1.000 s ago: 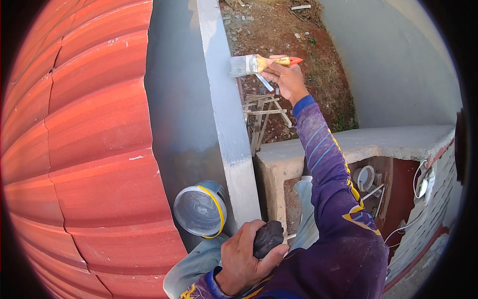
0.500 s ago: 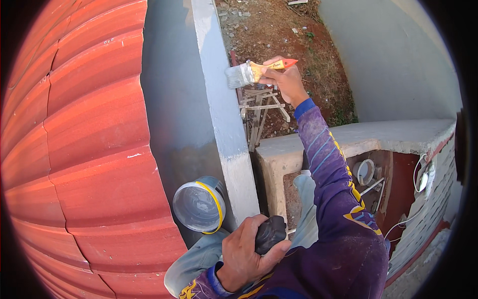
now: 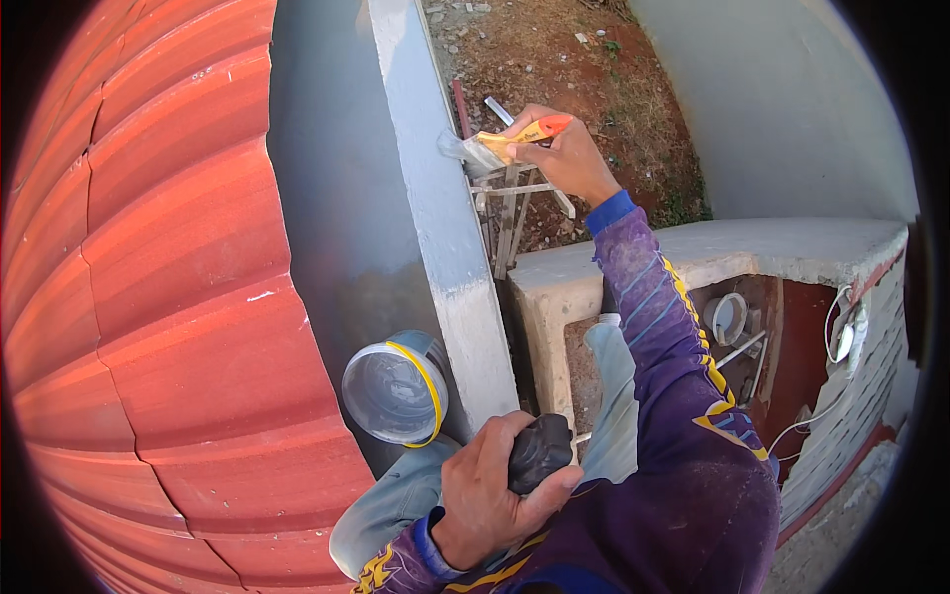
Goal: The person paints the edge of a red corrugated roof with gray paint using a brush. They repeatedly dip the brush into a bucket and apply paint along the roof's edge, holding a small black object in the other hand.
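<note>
Now the brush had turned from its broad face toward a narrower, slanted view, its bristles bent against the outer edge of the pale wall top. The right hand was clamped on its handle, fingers and thumb pressed together around it, the red end pointing up and away from the wall. That turn seemed to bring the bristles onto the corner, working coating along the edge rather than only across the flat. The blue-grey stretch ended short of the person, so the nearer, whiter part looked uncoated. The left hand had kept its curled hold on a dark rounded object, and the bucket stood as before between wall and red roof.
</note>
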`<control>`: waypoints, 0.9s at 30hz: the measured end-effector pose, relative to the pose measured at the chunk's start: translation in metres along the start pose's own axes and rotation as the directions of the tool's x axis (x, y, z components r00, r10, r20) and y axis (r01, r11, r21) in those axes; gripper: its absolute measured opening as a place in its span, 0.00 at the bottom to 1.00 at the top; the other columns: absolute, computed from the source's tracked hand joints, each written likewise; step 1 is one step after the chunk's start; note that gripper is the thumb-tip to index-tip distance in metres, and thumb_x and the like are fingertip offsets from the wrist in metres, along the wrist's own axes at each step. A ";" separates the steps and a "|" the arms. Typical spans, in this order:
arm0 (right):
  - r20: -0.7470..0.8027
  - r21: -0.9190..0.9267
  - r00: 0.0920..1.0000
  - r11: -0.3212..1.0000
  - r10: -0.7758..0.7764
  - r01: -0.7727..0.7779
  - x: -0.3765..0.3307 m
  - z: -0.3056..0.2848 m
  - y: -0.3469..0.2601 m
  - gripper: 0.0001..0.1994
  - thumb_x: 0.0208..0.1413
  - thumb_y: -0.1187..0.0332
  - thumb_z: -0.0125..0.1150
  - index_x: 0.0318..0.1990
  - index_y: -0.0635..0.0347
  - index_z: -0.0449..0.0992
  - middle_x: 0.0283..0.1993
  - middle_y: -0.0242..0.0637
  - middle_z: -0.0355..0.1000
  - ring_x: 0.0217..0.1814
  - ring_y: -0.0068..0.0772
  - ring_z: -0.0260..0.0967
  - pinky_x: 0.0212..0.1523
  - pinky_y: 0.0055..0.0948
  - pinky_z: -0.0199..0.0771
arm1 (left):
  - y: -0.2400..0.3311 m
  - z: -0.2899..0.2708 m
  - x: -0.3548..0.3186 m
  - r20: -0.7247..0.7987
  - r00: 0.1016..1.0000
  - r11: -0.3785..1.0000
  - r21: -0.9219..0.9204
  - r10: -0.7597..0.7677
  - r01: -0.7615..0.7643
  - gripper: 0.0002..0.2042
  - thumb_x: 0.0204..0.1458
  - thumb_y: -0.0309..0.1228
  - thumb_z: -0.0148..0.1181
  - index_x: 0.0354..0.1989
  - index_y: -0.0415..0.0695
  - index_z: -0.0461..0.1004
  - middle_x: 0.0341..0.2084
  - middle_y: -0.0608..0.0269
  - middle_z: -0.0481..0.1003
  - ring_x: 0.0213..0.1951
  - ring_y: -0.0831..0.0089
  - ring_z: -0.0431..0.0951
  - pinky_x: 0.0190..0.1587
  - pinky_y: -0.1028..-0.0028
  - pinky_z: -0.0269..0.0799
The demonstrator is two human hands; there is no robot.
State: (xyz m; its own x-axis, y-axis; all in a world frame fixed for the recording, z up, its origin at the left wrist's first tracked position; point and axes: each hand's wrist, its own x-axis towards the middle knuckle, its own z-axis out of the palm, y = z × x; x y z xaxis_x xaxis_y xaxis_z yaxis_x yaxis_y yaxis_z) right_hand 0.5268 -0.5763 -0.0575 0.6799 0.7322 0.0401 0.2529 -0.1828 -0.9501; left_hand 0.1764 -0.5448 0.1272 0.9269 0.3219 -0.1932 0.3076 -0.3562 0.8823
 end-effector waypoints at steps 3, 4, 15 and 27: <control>0.154 -0.021 0.988 1.000 0.016 -0.013 -0.034 -0.006 -0.011 0.05 0.58 0.74 0.70 0.39 0.62 0.80 0.40 0.30 0.78 0.40 0.23 0.73 0.45 0.28 0.73 | 0.000 -0.002 -0.001 0.000 1.000 1.000 -0.002 -0.009 0.009 0.30 0.53 0.53 0.73 0.48 0.38 0.73 0.31 0.52 0.78 0.28 0.55 0.82 0.31 0.64 0.78; 0.183 -0.133 0.982 0.991 0.054 -0.030 -0.042 -0.012 -0.017 0.05 0.58 0.73 0.70 0.39 0.62 0.80 0.40 0.30 0.78 0.40 0.24 0.73 0.44 0.29 0.73 | 0.001 -0.003 -0.001 -0.003 1.000 1.000 -0.001 -0.007 0.007 0.30 0.53 0.53 0.73 0.48 0.38 0.74 0.31 0.52 0.77 0.27 0.55 0.82 0.31 0.64 0.78; -0.107 -0.383 0.994 0.921 0.037 -0.076 -0.062 0.003 0.021 0.07 0.61 0.75 0.68 0.44 0.66 0.78 0.43 0.40 0.80 0.48 0.34 0.82 0.47 0.33 0.88 | 0.004 0.003 -0.003 0.015 1.000 1.000 -0.022 -0.011 0.011 0.29 0.53 0.53 0.73 0.48 0.39 0.74 0.30 0.54 0.78 0.27 0.57 0.82 0.30 0.65 0.78; 0.189 -0.111 0.980 0.990 -0.062 0.084 0.075 -0.010 -0.004 0.09 0.52 0.70 0.73 0.40 0.62 0.83 0.34 0.39 0.81 0.37 0.32 0.78 0.43 0.33 0.77 | 0.000 0.000 -0.004 -0.028 0.999 0.999 -0.025 -0.043 0.043 0.32 0.56 0.58 0.69 0.48 0.36 0.73 0.29 0.52 0.77 0.28 0.60 0.80 0.33 0.66 0.75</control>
State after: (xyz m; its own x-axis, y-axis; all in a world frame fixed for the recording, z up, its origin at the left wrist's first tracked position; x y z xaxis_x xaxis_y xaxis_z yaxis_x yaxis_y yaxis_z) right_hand 0.5833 -0.5275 -0.0476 0.5208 0.8527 0.0397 0.3843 -0.1926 -0.9029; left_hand 0.1732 -0.5460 0.1280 0.9064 0.3612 -0.2191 0.3412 -0.3200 0.8838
